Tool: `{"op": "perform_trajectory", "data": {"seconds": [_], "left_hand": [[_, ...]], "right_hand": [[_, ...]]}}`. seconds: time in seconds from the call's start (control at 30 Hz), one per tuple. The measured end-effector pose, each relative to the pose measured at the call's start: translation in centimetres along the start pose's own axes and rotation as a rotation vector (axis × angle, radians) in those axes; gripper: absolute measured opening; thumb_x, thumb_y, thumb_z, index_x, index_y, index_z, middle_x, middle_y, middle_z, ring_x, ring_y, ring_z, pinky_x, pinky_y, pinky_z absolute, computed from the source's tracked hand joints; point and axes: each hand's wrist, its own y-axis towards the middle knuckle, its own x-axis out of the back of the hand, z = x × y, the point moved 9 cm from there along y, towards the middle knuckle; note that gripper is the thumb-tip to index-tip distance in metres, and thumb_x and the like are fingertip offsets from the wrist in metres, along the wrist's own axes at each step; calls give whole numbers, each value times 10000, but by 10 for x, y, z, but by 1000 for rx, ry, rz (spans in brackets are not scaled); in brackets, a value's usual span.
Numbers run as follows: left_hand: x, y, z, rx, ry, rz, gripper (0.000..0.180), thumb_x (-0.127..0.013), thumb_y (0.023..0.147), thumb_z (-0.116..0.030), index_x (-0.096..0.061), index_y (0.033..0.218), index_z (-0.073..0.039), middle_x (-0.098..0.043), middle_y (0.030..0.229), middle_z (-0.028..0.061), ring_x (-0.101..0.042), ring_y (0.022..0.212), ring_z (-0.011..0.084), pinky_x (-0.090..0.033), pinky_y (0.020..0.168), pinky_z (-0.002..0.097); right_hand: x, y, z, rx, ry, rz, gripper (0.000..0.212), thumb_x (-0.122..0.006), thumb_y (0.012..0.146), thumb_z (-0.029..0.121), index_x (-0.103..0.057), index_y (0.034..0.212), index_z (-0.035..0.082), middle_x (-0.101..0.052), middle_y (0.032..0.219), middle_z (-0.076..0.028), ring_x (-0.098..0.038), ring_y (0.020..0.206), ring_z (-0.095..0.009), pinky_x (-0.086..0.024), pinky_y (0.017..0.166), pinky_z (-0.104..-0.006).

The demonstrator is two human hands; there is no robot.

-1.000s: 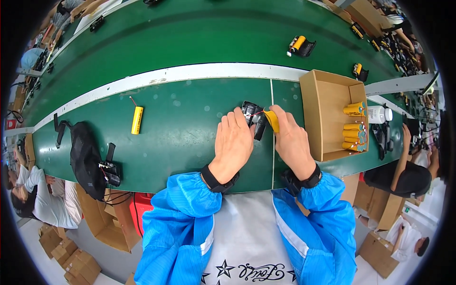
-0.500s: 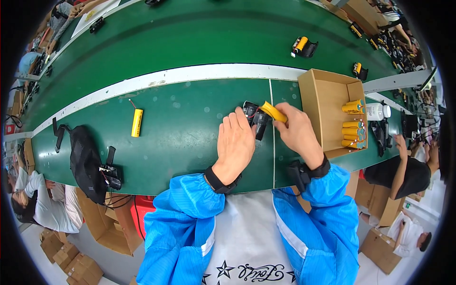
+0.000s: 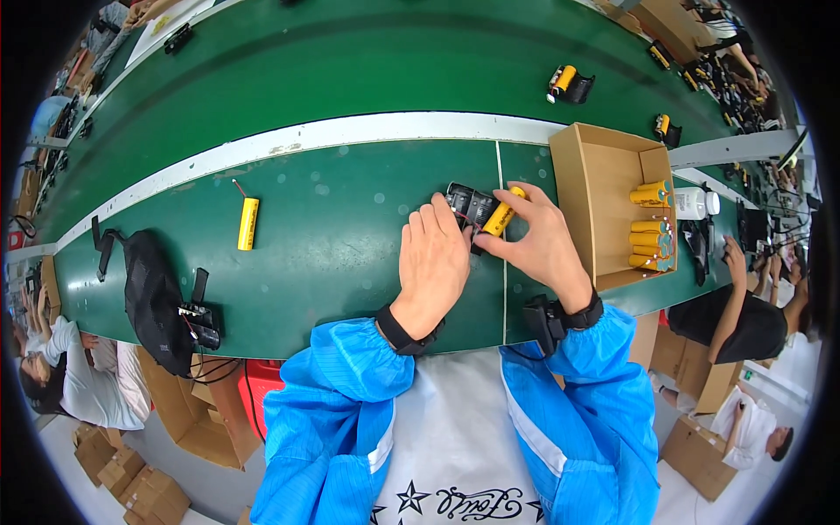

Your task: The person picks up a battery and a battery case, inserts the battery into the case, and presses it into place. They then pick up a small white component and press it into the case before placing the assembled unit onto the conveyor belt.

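Observation:
On the green work surface in front of me lies a black plastic housing (image 3: 473, 203), open side up, with a thin red wire at its near edge. My left hand (image 3: 435, 255) holds its left side, fingers lying long over it and the thumb along the near edge. My right hand (image 3: 546, 241) pinches a yellow cylindrical battery (image 3: 505, 211) between thumb and fingers. That battery is tilted at the housing's right end; whether it touches the housing I cannot tell. Part of the housing is hidden under my left fingers.
Right of my hands stands a cardboard box (image 3: 575, 201) with several yellow batteries (image 3: 648, 240); a white bottle (image 3: 691, 204) is beside it. Leftward lie a loose yellow battery (image 3: 248, 225), a black mesh bag (image 3: 154, 297) and another black housing (image 3: 202, 325). Beyond the white rail sits a battery-filled housing (image 3: 570, 85).
My right hand has turned the battery from slanting down rightward to slanting up rightward, close to the housing. The housing has shifted slightly. The battery-filled housing beyond the rail has moved right.

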Motion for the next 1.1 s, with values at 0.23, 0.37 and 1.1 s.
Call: {"op": "perform_trajectory", "data": {"seconds": [0.23, 0.37, 1.1], "left_hand": [[-2, 0, 2, 20, -52, 27, 546, -685, 847, -183, -439, 1241, 105, -534, 977, 180, -540, 887, 318, -457, 765, 399], [1, 0, 3, 8, -32, -14, 521, -682, 829, -169, -456, 1223, 86, -525, 948, 150, -541, 856, 287, -456, 738, 379], [11, -14, 35, 58, -340, 134, 557, -723, 763, -27, -535, 1280, 62, -549, 1062, 190, -632, 811, 393, -546, 702, 448]], "right_hand": [[7, 0, 6, -22, -213, 9, 525, -836, 661, 218, -684, 1121, 17, -605, 1223, -214, -619, 1063, -356, -510, 928, -373], [7, 1, 14, -40, -28, 18, 500, -834, 689, 173, -677, 1132, 2, -600, 1256, -198, -639, 1062, -301, -523, 919, -343], [-32, -20, 47, 161, 207, -174, 728, -795, 681, -8, -483, 1339, -28, -447, 1414, -183, -500, 1220, -394, -458, 1005, -404]]}}
